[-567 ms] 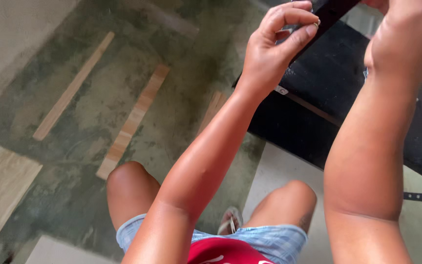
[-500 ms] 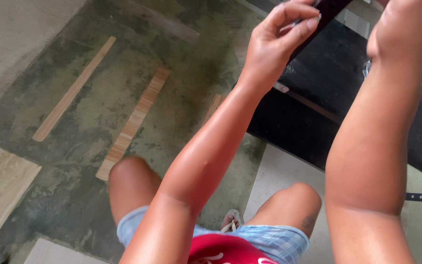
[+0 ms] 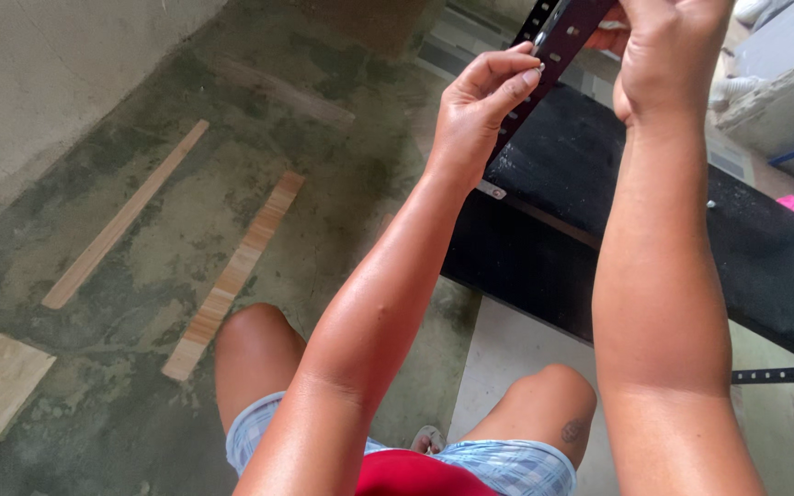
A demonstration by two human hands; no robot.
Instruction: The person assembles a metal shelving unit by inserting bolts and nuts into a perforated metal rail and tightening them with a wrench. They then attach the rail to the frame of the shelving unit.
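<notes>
Left hand (image 3: 475, 110) pinches the edge of a dark perforated metal strip (image 3: 558, 46), fingertips closed on it. Right hand (image 3: 668, 50) wraps the strip's upper part, partly out of view. Strip held tilted above a black panel (image 3: 544, 239). Open concrete floor (image 3: 323, 184) to the left, two wood slats (image 3: 232, 276) lying there.

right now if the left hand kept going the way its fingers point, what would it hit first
The left hand points up and to the right, and its fingertips already pinch the edge of the dark perforated metal strip. So it would meet that strip at once; past it, probably the right hand, though depth is unclear.
</notes>
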